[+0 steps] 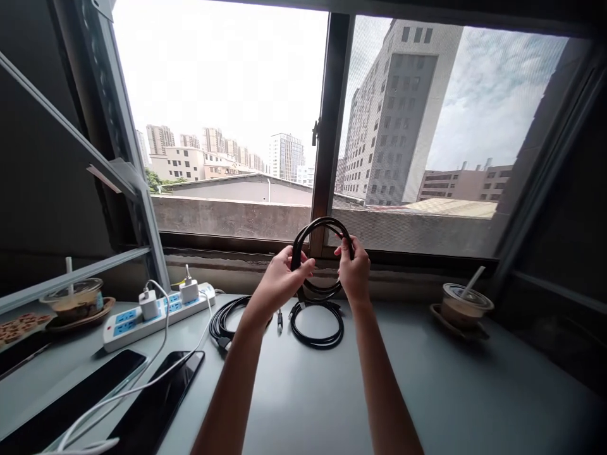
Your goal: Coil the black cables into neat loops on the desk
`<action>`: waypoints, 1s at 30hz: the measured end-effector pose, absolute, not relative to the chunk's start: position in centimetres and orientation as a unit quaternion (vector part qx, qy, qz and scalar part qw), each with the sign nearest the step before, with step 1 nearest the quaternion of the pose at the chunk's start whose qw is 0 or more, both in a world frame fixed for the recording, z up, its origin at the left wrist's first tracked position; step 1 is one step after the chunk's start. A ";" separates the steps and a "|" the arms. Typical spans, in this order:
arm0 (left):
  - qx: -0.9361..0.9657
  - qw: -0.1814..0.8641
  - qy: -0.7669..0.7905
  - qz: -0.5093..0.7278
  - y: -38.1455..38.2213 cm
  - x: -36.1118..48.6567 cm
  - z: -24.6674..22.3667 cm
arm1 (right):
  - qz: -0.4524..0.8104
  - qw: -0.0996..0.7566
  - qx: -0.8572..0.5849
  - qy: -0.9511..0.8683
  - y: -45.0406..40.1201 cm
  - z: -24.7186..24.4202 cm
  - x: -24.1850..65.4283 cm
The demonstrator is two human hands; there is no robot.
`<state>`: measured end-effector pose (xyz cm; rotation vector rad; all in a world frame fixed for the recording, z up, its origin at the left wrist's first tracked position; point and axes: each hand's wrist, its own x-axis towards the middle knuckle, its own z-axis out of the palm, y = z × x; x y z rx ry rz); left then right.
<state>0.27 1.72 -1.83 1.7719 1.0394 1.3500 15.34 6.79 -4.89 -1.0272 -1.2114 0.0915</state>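
Between my two hands a coiled black cable (324, 221) is held up above the far part of the table, its loop facing me. My left hand (283, 278) grips the coil's left side, thumb pointing right across it. On the right side, my right hand (355, 268) has its fingers closed round the strands. Below the held loop, a second black coiled cable (317, 345) lies flat on the table. Another black cable coil (219, 322) lies to the left, partly hidden by my left forearm. A cable plug (279, 323) shows between those two coils.
The grey table (308, 398) ends at a window. To the left are a power strip (137, 328) with white chargers, white cords and two dark phones (159, 395) (80, 401). Lidded drink cups (467, 303) (76, 300) stand on coasters at both sides. A metal frame (137, 170) rises at left.
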 end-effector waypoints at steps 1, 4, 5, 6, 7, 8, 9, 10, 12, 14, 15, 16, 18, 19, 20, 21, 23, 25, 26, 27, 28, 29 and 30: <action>0.684 0.298 0.435 0.504 2.2 0.1 -2.2 | 0.047 0.710 -0.460 -0.531 6.7 -4.8 15.7; 0.669 0.281 0.533 0.436 3.7 0.0 -3.6 | 0.106 0.700 -0.479 -0.520 6.7 -4.9 16.7; 0.663 0.307 0.547 0.410 4.2 0.1 -4.1 | 0.132 0.685 -0.488 -0.525 6.7 -5.0 17.0; 0.659 0.337 0.550 0.386 4.6 0.2 -4.5 | 0.157 0.667 -0.496 -0.533 6.7 -5.2 17.2; 0.658 0.363 0.548 0.368 5.1 0.3 -4.9 | 0.178 0.650 -0.503 -0.541 6.7 -5.3 17.6; 0.658 0.384 0.541 0.356 5.5 0.4 -5.3 | 0.192 0.635 -0.508 -0.549 6.7 -5.5 17.9; 0.660 0.400 0.532 0.349 5.9 0.4 -5.6 | 0.202 0.623 -0.513 -0.555 6.7 -5.6 18.2; 0.662 0.410 0.524 0.345 6.4 0.5 -6.0 | 0.211 0.610 -0.519 -0.560 6.6 -5.7 18.6; 0.662 0.418 0.521 0.340 7.3 0.5 -6.7 | 0.230 0.578 -0.536 -0.571 6.6 -6.1 19.2; 0.657 0.411 0.536 0.336 8.2 0.5 -7.7 | 0.248 0.533 -0.558 -0.586 6.8 -6.7 19.9; 0.653 0.404 0.549 0.330 8.7 0.5 -8.3 | 0.256 0.507 -0.570 -0.594 7.0 -7.2 20.2; 0.650 0.397 0.563 0.321 9.2 0.5 -8.9 | 0.264 0.480 -0.585 -0.598 7.3 -7.7 20.4; 0.647 0.386 0.592 0.287 9.9 0.8 -10.1 | 0.275 0.428 -0.619 -0.598 8.1 -9.0 20.7; 0.646 0.379 0.607 0.265 10.1 1.0 -10.6 | 0.277 0.403 -0.638 -0.594 8.6 -9.7 20.8; 0.645 0.369 0.624 0.241 10.3 1.3 -11.1 | 0.278 0.380 -0.657 -0.588 9.1 -10.4 20.9; 0.644 0.357 0.641 0.218 10.4 1.6 -11.5 | 0.279 0.357 -0.675 -0.583 9.6 -11.1 20.9; 0.639 0.330 0.674 0.170 10.3 2.1 -12.2 | 0.281 0.312 -0.704 -0.573 10.5 -12.4 20.9; 0.638 0.310 0.694 0.123 10.2 2.6 -12.8 | 0.282 0.272 -0.726 -0.565 11.2 -13.5 20.7; 0.639 0.304 0.700 0.099 10.2 2.8 -13.0 | 0.282 0.254 -0.735 -0.561 11.5 -14.0 20.7; 0.640 0.299 0.704 0.078 10.1 2.9 -13.1 | 0.282 0.239 -0.743 -0.557 11.7 -14.4 20.6; 0.642 0.294 0.706 0.060 10.1 3.0 -13.3 | 0.282 0.226 -0.750 -0.554 11.9 -14.7 20.5; 0.644 0.289 0.707 0.045 10.1 3.1 -13.4 | 0.282 0.214 -0.755 -0.552 12.0 -15.0 20.4; 0.647 0.285 0.707 0.032 10.0 3.1 -13.5 | 0.280 0.204 -0.760 -0.550 12.1 -15.2 20.3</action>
